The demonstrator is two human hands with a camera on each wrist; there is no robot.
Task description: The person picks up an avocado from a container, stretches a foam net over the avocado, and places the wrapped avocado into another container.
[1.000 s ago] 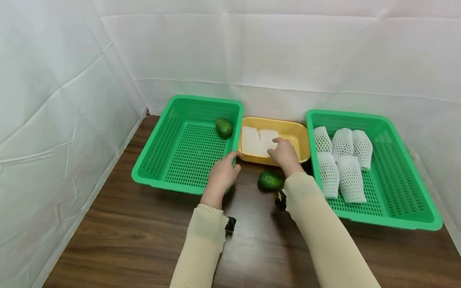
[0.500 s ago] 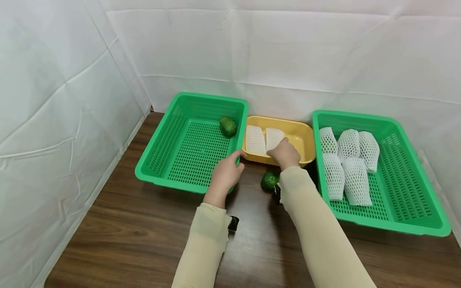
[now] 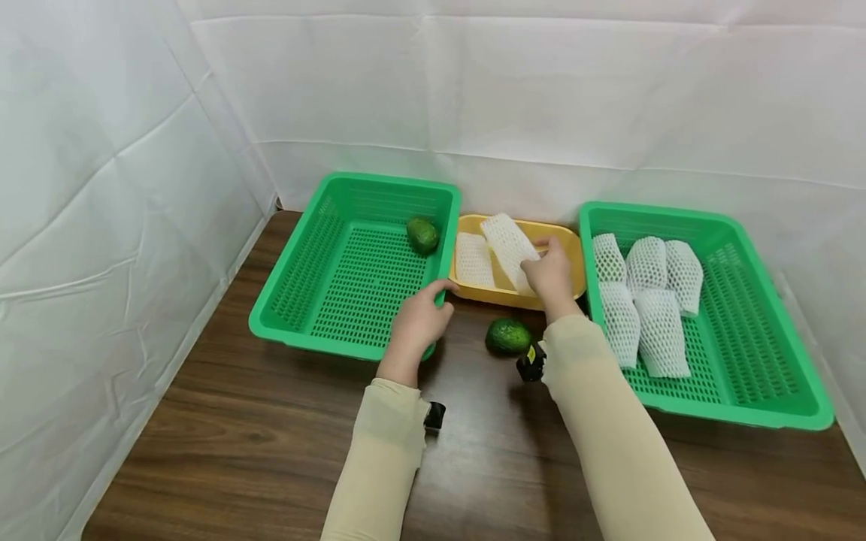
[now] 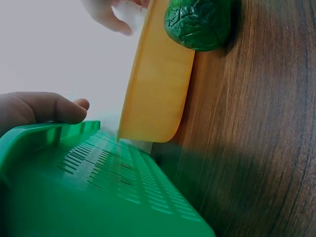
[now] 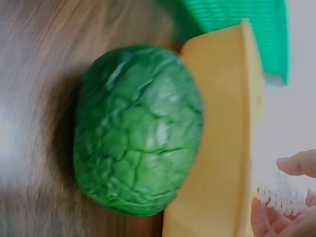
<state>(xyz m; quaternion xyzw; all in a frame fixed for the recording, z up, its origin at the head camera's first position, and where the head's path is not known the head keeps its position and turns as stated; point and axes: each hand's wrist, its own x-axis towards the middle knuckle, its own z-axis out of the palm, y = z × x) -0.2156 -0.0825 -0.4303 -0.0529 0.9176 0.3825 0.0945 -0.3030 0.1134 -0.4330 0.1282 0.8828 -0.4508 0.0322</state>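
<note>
My right hand (image 3: 551, 276) pinches a white foam net sleeve (image 3: 507, 244), which slants up over the yellow tub (image 3: 487, 295). In the right wrist view, thumb and fingers close on the sleeve's net edge (image 5: 281, 198). A second foam net sleeve (image 3: 473, 261) lies flat in the tub's left part. My left hand (image 3: 418, 321) rests on the right rim of the left green basket (image 3: 284, 338), holding nothing loose; its fingers (image 4: 57, 107) lie over that rim. On the table in front of the tub sits a dark green avocado (image 3: 507, 336), its skin wrinkled (image 5: 138, 131).
Another avocado (image 3: 422, 236) lies in the left basket's back right corner. The right green basket (image 3: 758, 417) holds several foam-sleeved pieces (image 3: 661, 330) along its left side. A white cloth wall (image 3: 541, 90) stands behind, and the wooden table (image 3: 237, 436) runs beneath everything.
My right hand has reached into the yellow tub, taken hold of the right-hand foam sleeve and raised it at a slant. My left hand stays at the basket rim.
</note>
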